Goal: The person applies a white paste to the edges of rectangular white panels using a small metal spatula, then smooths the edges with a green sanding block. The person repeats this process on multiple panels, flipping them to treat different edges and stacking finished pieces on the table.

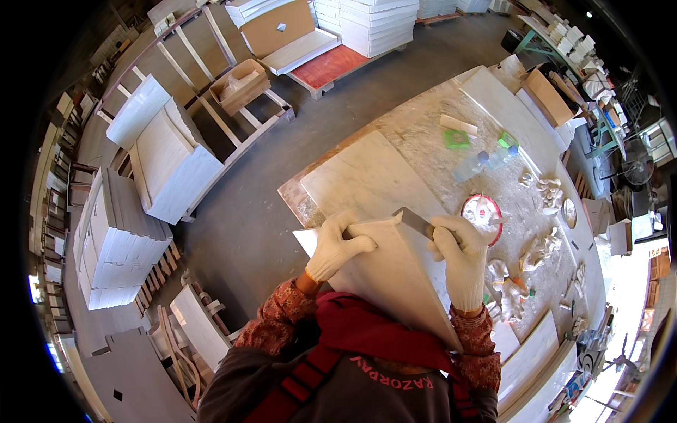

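Observation:
A pale marble tile (402,264) stands tilted against my front, above the near edge of the work table. My gloved left hand (337,248) is closed on its upper left corner, with the thumb over the face. In my gloved right hand (462,261) is a scraper (416,223), whose flat metal blade meets the tile's top edge near the corner; its handle is hidden by my fingers. Another marble slab (370,173) lies flat beyond the tile. To the right of it sits a round tub (482,204) with a red rim and white paste inside.
Two plastic bottles (471,167), a green item (456,139) and crumpled gloves (511,289) lie on the dusty table (423,109). More slabs (529,352) rest at the near right. Stacked tiles (123,233) stand on a pallet to the left, beside a wooden rack (240,158).

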Demonstrator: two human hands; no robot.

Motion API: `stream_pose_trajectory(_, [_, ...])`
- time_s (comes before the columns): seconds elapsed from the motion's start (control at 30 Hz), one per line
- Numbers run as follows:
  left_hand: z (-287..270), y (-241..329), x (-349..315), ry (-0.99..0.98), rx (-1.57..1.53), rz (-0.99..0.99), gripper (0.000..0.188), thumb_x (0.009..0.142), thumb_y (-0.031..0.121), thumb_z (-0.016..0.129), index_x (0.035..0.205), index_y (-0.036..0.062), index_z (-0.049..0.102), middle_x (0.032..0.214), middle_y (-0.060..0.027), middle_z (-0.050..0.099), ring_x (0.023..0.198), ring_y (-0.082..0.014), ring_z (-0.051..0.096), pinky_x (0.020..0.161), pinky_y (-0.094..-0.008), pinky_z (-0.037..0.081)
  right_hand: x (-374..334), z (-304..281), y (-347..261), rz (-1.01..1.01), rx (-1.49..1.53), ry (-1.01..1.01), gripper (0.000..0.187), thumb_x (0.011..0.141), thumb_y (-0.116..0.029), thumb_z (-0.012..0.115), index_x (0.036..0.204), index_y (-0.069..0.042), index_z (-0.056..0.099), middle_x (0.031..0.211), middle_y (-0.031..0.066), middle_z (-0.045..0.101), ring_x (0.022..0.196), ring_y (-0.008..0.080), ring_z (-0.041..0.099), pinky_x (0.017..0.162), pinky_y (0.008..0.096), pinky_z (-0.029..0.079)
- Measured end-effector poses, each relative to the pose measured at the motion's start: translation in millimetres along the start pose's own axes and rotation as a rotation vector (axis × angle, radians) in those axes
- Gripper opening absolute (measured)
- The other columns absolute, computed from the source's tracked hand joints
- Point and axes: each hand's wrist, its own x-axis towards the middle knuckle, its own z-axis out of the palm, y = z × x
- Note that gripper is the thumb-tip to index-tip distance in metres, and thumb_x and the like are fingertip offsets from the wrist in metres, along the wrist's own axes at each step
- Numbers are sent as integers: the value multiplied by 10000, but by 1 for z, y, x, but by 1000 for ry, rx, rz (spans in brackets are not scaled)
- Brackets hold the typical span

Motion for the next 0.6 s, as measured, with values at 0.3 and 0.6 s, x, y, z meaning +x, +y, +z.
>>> stream_pose_trajectory(0.3, [1,-7,-1,88,72,-25,248,641,111,776,845,24,663,763,10,602,733,-99,540,670,-262,448,41,-84,127,173,-36,301,257,983,-195,606,1131,-17,716,831,48,682,667,96,575,594,252,456])
stream_pose_trajectory(0.6, [-5,-18,5,24,141,56,221,675,21,599,890,18,650,815,22,608,779,-92,560,748,-253,476,61,-184,287,40,-1121,419,209,915,-227,601,1020,-123,749,919,181,729,832,364,707,723,483,543])
